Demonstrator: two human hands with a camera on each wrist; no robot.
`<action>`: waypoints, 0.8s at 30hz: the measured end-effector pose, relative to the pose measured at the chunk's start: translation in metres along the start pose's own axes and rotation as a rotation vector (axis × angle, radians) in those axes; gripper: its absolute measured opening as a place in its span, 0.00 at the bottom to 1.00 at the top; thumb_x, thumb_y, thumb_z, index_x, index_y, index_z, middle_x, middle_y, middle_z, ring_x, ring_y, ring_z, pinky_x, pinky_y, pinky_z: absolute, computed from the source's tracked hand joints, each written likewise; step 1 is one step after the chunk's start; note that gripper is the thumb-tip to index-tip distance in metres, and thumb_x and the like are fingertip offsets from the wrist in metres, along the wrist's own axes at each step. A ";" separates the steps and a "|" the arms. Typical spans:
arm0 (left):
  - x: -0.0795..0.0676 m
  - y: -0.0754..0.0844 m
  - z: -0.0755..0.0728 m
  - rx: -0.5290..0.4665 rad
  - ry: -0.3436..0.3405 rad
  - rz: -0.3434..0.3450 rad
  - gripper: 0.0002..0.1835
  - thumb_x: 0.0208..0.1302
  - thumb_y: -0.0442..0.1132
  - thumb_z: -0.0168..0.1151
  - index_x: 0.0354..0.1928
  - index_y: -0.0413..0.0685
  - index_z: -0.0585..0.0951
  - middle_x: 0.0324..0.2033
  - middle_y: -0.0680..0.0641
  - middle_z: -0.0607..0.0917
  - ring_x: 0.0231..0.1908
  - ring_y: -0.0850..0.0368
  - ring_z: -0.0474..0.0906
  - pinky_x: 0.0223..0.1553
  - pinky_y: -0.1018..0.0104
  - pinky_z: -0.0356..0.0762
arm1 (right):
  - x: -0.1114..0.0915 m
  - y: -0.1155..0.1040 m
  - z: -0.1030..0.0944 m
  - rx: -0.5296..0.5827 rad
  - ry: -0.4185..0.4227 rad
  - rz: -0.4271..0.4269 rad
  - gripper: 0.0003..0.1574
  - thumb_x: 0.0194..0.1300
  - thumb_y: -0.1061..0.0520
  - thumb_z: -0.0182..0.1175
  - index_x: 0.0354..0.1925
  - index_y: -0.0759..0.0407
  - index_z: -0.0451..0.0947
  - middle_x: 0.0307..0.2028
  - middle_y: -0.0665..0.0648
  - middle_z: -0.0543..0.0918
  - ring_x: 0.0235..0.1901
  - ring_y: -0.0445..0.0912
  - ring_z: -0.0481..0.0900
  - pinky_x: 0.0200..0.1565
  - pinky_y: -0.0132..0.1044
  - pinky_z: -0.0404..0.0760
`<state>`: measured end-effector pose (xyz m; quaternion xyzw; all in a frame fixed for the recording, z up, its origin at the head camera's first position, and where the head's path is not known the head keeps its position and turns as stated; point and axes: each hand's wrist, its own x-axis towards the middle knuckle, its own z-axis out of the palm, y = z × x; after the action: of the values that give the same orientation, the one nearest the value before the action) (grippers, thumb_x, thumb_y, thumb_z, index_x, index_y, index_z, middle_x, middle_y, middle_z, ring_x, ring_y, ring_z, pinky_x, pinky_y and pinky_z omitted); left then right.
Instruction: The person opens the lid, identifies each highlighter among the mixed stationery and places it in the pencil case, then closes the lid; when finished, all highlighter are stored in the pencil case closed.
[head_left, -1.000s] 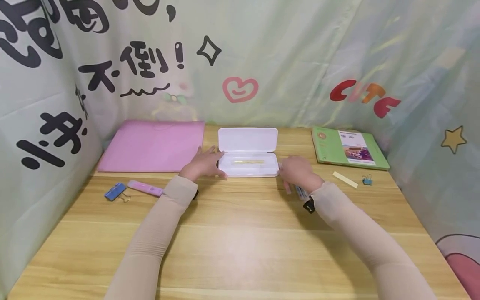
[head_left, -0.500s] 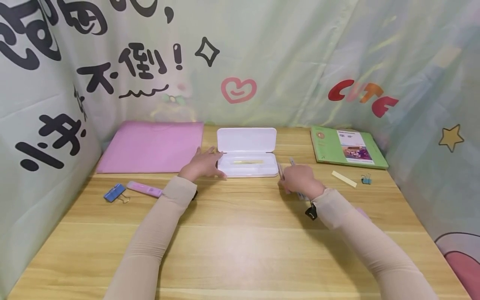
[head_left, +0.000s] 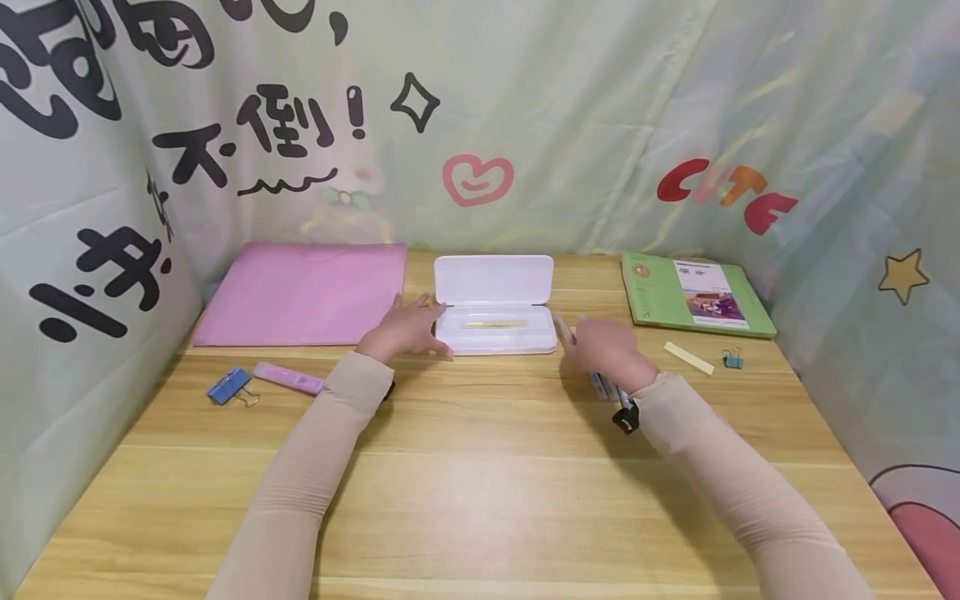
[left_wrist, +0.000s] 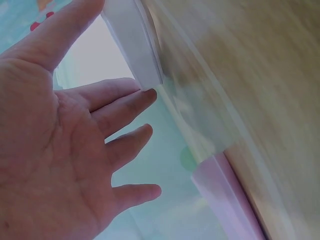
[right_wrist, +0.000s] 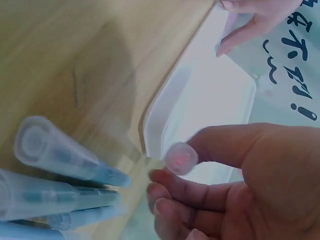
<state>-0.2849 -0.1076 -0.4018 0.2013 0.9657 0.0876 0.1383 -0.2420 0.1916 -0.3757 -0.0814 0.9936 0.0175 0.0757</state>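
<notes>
An open white pencil case [head_left: 495,343] stands near the back middle of the table with its lid raised. Inside it lies a thin gold-coloured stick [head_left: 497,323]. At the case's left end is my left hand [head_left: 405,327], fingers spread and fairly straight, touching the end wall and corner. My right hand [head_left: 603,343] is just beyond the right end, pinching a pen [right_wrist: 181,158] between thumb and index finger. The pen's pinkish translucent end faces the right wrist camera. Several more pens [right_wrist: 55,147] with translucent ends lie on the wood below this hand, partly hidden by it in the head view.
A pink folder [head_left: 307,292] lies at the back left. In front of it are a blue binder clip [head_left: 229,385] and a pink-purple stick-shaped item [head_left: 288,377]. To the right lie a green book [head_left: 652,292], a cream strip [head_left: 688,357] and a small teal binder clip [head_left: 733,359].
The right hand has shifted slightly, and the pen in its fingers now tilts toward the case's right end. My left hand stays at the left end.
</notes>
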 end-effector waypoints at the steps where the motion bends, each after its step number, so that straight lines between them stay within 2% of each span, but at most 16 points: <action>1: 0.000 0.000 0.000 -0.001 0.001 0.001 0.52 0.39 0.68 0.58 0.65 0.54 0.53 0.63 0.49 0.55 0.64 0.53 0.37 0.57 0.45 0.24 | 0.001 0.000 0.000 0.007 0.046 -0.018 0.31 0.63 0.40 0.35 0.31 0.59 0.77 0.10 0.54 0.68 0.10 0.46 0.64 0.09 0.38 0.60; 3: -0.001 -0.001 -0.001 -0.003 0.003 0.004 0.51 0.39 0.68 0.58 0.65 0.54 0.53 0.63 0.49 0.55 0.64 0.54 0.37 0.57 0.45 0.24 | 0.004 -0.003 0.001 0.017 0.136 -0.075 0.25 0.62 0.42 0.42 0.20 0.55 0.72 0.12 0.52 0.68 0.11 0.46 0.65 0.09 0.39 0.60; 4: -0.001 -0.001 -0.001 -0.004 0.005 0.004 0.51 0.39 0.67 0.58 0.65 0.54 0.54 0.63 0.50 0.55 0.64 0.54 0.37 0.57 0.45 0.24 | 0.007 -0.005 0.002 0.015 0.182 -0.113 0.21 0.60 0.43 0.46 0.19 0.54 0.71 0.12 0.51 0.69 0.12 0.46 0.65 0.10 0.39 0.60; 6: -0.002 -0.001 -0.002 0.001 0.005 0.003 0.51 0.39 0.67 0.59 0.65 0.54 0.54 0.63 0.50 0.55 0.64 0.54 0.37 0.58 0.45 0.25 | 0.012 -0.010 0.004 0.004 0.254 -0.196 0.17 0.57 0.47 0.52 0.18 0.53 0.70 0.14 0.50 0.69 0.13 0.45 0.66 0.10 0.39 0.61; 9: -0.002 0.000 -0.003 0.012 0.002 0.006 0.51 0.39 0.67 0.59 0.65 0.54 0.54 0.63 0.50 0.55 0.64 0.54 0.37 0.58 0.45 0.26 | 0.024 -0.019 0.009 -0.021 0.324 -0.301 0.13 0.56 0.48 0.55 0.22 0.54 0.72 0.16 0.49 0.70 0.15 0.44 0.67 0.12 0.38 0.64; 16: 0.001 0.000 0.000 0.002 0.003 0.003 0.51 0.38 0.68 0.59 0.65 0.53 0.55 0.63 0.48 0.55 0.64 0.53 0.38 0.58 0.45 0.26 | 0.049 -0.039 0.012 -0.036 0.416 -0.463 0.09 0.56 0.51 0.57 0.27 0.56 0.75 0.22 0.50 0.72 0.22 0.45 0.71 0.20 0.37 0.71; 20: 0.003 0.000 0.002 0.007 0.003 -0.003 0.53 0.36 0.69 0.58 0.65 0.54 0.54 0.63 0.49 0.55 0.64 0.54 0.38 0.58 0.45 0.26 | 0.063 -0.043 0.013 -0.050 0.437 -0.508 0.09 0.57 0.51 0.57 0.28 0.54 0.75 0.23 0.50 0.72 0.24 0.46 0.70 0.21 0.38 0.71; 24: 0.002 0.000 0.001 0.003 0.001 -0.016 0.53 0.36 0.69 0.59 0.65 0.54 0.54 0.63 0.49 0.55 0.64 0.55 0.38 0.58 0.46 0.25 | 0.072 -0.046 0.016 -0.079 0.430 -0.510 0.09 0.58 0.50 0.56 0.28 0.54 0.75 0.23 0.50 0.71 0.24 0.46 0.69 0.20 0.39 0.71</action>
<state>-0.2863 -0.1069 -0.4029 0.1937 0.9675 0.0851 0.1382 -0.3021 0.1351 -0.4039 -0.3321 0.9330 0.0187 -0.1371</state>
